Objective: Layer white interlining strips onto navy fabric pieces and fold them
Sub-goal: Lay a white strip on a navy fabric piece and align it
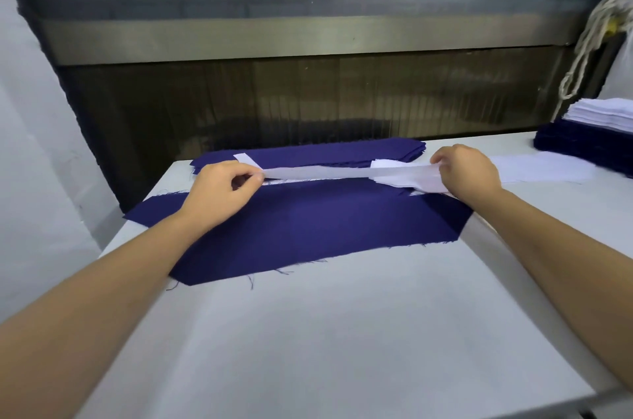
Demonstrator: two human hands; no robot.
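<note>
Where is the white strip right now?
In the head view, the white strip is stretched between the left hand and right hand, over the far edge of the navy piece, before the navy stack.

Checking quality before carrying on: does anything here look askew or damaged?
Only minor: the navy piece has frayed threads trailing off its near edge onto the table. The white strip pinched between left hand and right hand kinks sideways beyond the left hand.

white table [342,333] bears 1 flat navy piece [325,230], a navy stack [325,153] behind, a navy-and-white pile [589,141] right.
</note>
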